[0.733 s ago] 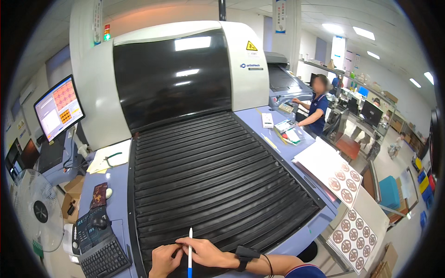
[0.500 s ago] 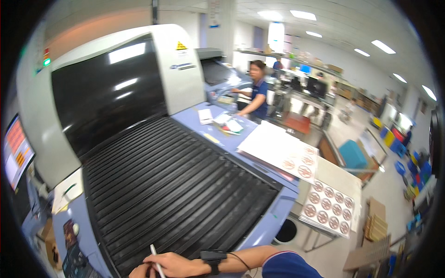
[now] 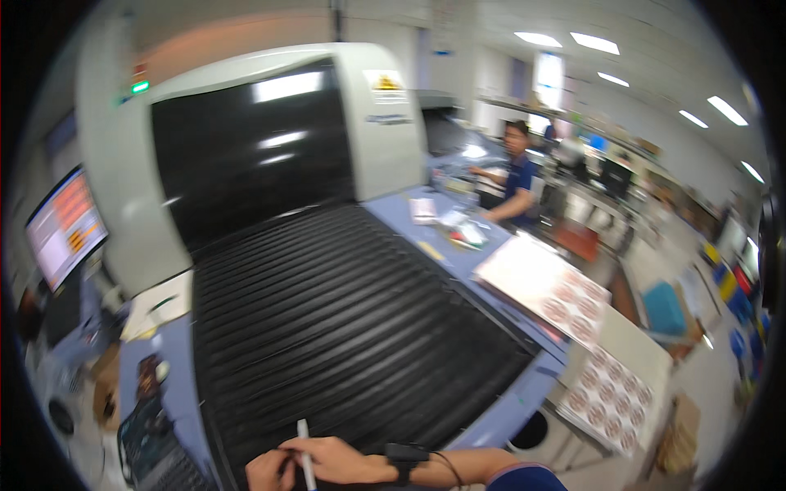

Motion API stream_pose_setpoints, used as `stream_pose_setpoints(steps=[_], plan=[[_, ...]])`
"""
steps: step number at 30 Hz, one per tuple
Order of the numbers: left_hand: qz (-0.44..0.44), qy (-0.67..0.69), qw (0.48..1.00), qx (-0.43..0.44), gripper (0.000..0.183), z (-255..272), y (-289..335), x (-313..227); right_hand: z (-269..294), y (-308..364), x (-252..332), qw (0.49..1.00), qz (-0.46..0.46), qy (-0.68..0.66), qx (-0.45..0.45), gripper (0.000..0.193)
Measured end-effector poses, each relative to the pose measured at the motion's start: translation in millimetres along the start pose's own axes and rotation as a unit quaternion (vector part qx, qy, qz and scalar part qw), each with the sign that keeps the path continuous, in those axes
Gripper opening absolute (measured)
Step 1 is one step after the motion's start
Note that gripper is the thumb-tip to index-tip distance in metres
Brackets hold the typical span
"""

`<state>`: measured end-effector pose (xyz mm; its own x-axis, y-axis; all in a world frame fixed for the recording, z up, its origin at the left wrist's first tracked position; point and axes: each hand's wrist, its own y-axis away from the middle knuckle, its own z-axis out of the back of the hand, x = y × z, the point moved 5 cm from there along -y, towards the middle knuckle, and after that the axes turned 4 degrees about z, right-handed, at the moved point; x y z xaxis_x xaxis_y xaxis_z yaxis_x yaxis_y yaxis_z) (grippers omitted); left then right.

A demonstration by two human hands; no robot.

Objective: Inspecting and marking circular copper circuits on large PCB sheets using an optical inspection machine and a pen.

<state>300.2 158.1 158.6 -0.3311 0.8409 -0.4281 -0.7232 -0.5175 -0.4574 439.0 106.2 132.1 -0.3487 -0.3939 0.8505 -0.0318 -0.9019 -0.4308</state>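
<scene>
At the lower edge my right hand (image 3: 337,463) is closed around a white pen-like stick (image 3: 304,432) that points up. A black band with a cable (image 3: 403,460) is strapped on my right wrist. Just to the left, and touching the right hand's fingers, is my left hand (image 3: 265,472). Its fingers are curled, and whatever they may hold is hidden. Both hands are over the near end of a black ribbed machine bed (image 3: 327,327), which runs back under a dark cover (image 3: 254,155).
A monitor (image 3: 67,229), a notepad (image 3: 160,304) and a keyboard (image 3: 176,466) are on the left. Right of the bed lie stacked sheets printed with round patterns (image 3: 532,282) and a second stack (image 3: 610,401). A co-worker in a blue shirt (image 3: 517,180) sits beyond.
My view has turned left, so the machine and the hands appear farther right, with more of the left side showing. The stick stays in my right hand, and the hands remain together.
</scene>
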Motion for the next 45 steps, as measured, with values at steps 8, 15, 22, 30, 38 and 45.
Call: stream_pose_setpoints(steps=[8,15,22,30,38,45], plan=[[0.003,0.049,0.999,-0.021,0.017,-3,6,8,0,3,15,0.998,0.009,0.058,-0.023,0.029],[-0.004,0.063,0.997,-0.033,0.019,-9,2,5,15,0,43,0.996,-0.065,0.054,-0.002,0.022],[0.014,0.063,0.998,-0.023,0.017,-11,4,7,16,1,46,0.998,-0.053,0.031,0.003,0.022],[0.016,0.055,0.997,-0.046,0.016,-4,1,3,19,-1,48,0.999,-0.037,0.026,-0.011,0.019],[0.036,0.063,0.996,-0.055,0.015,2,1,10,11,-6,21,0.996,0.041,0.062,-0.042,0.022],[0.029,0.041,0.997,-0.064,0.011,3,5,1,16,-2,16,0.996,0.029,0.071,-0.041,0.023]])
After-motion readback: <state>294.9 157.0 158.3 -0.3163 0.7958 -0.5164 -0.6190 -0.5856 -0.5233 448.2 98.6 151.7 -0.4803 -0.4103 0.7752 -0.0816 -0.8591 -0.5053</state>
